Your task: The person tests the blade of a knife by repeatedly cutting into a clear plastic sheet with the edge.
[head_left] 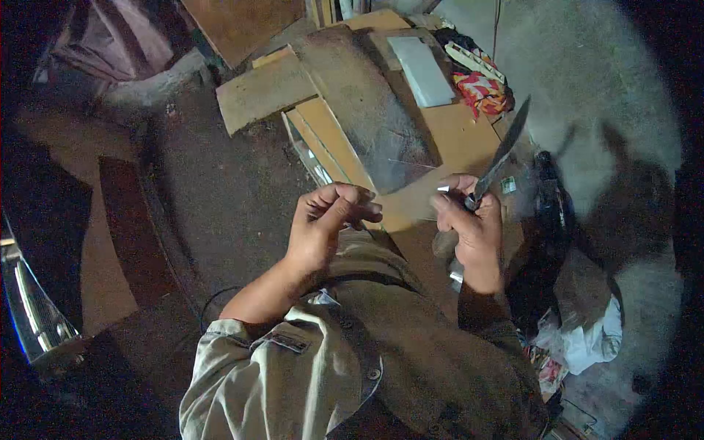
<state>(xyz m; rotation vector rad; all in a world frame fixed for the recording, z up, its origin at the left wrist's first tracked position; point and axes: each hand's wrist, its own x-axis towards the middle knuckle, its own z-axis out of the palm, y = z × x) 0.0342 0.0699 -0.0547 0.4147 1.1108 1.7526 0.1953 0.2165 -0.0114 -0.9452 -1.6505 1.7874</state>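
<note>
Flat boards [348, 92] overlap toward twelve o'clock. At two o'clock, the right hand [473, 227] wraps its fingers around a knife [506, 147]; the left hand [320, 227] pinches narrowly, contents unclear. One shirt label [290, 340] is too small to read.

Right of centre, a knife [506, 147] rises from the right fingers [459, 215]; left fingers [340, 208] sit near centre. Boards [273, 94] lie beyond, upper centre.

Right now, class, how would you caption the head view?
Right hand holding a dark-bladed knife, left hand curled nearby, flat boards beyond.
</note>
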